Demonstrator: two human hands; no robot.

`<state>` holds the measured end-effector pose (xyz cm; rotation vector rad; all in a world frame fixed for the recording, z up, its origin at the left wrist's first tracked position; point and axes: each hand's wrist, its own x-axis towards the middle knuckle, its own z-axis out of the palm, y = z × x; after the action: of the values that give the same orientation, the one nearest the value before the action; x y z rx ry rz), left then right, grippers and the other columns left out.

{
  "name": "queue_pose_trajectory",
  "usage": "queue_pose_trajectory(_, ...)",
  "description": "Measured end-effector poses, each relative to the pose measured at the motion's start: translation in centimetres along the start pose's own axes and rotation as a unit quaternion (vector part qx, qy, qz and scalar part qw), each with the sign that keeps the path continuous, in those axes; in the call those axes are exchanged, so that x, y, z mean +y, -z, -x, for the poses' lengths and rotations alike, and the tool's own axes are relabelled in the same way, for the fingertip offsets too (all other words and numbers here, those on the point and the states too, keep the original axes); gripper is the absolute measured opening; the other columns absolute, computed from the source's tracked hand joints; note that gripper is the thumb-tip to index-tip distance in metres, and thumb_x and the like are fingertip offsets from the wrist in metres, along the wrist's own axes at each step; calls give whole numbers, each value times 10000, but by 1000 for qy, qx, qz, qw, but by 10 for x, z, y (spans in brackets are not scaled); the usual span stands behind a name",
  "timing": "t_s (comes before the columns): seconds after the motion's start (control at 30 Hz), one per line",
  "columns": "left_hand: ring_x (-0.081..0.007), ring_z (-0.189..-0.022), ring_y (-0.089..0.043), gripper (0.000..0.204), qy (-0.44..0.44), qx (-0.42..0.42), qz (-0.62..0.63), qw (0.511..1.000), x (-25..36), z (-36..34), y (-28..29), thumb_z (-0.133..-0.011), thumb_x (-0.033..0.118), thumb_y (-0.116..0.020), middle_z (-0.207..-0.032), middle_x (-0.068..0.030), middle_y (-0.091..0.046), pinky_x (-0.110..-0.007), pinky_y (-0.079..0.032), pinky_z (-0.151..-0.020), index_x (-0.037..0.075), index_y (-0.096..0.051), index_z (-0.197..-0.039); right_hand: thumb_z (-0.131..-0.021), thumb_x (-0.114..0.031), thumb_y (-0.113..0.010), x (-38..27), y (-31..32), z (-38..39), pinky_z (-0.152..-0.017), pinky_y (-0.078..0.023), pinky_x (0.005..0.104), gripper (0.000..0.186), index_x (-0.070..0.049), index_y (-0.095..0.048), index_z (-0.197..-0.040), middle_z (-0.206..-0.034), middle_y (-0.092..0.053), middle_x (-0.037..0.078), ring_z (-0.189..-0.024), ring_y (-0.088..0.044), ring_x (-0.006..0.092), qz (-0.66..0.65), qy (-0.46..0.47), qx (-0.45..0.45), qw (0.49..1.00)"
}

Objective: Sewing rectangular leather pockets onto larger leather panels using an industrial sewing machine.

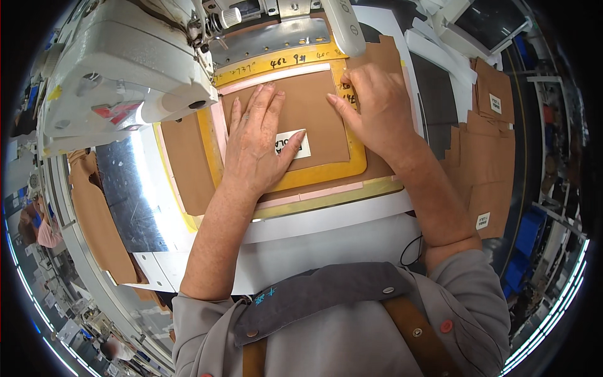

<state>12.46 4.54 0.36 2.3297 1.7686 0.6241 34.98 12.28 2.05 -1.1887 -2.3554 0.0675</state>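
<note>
A brown fabric panel [308, 103] lies inside a yellow template frame [314, 181] that has black handwriting along its edges. My left hand [254, 141] is flat on the panel's left part, fingers stretched out and nothing held. Its thumb partly covers a white printed label [303, 146] on the panel. At the frame's right side is my right hand [380, 110], with the fingers bent over the frame and the thumb held apart, its tip at the panel's edge. Nothing shows between that thumb and the fingers. More brown fabric [183, 163] extends beyond the frame.
A white sewing machine head [119, 69] stands close at the left, and a metal plate [276, 43] backs the frame. Stacked brown pieces with labels [483, 169] lie at the right. Brown fabric [94, 213] hangs at the left edge, beside a shiny metal surface [129, 188].
</note>
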Motion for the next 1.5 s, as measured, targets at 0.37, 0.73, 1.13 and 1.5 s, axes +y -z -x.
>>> queue_pose_trajectory(0.37, -397, -1403, -467, 627, 21, 18, 30, 999, 0, 0, -3, -918, 321, -743, -1505, -194, -472, -620, -311, -1188, -4, -532, -1411, -838, -258, -837, -35, 8, 21, -664, -574, 409, 302, -27, -686, -960, -902, -691, 144, -761, -710, 317, -110, -155, -83, 978)
queue_pose_trajectory(0.73, -374, -1328, -561, 533, -22, 42, 25, 999, 0, 1, -3, -906, 244, -757, -1400, -189, -594, -518, -415, -1157, -25, -608, -1341, -817, -200, -827, -13, -10, -10, -818, -513, 429, 299, -61, -650, -1014, -1008, -611, 96, -952, -631, 280, -18, -33, 2, 999)
queue_pose_trajectory(1.13, -352, -1281, -603, 481, -6, 57, 26, 998, 1, 3, -4, -890, 213, -770, -1361, -153, -617, -499, -452, -1143, 2, -648, -1305, -847, -186, -773, -1, -12, -29, -843, -491, 442, 186, -65, -694, -964, -1008, -631, 77, -979, -622, 271, 0, 39, -44, 998)
queue_pose_trajectory(1.5, -347, -1286, -599, 461, -4, 56, 32, 998, 2, 3, -4, -889, 196, -764, -1350, -139, -622, -499, -454, -1139, -3, -653, -1290, -829, -49, -673, 2, -16, -33, -818, -480, 421, 72, -66, -693, -896, -917, -648, 59, -961, -627, 257, 19, 90, -32, 995)
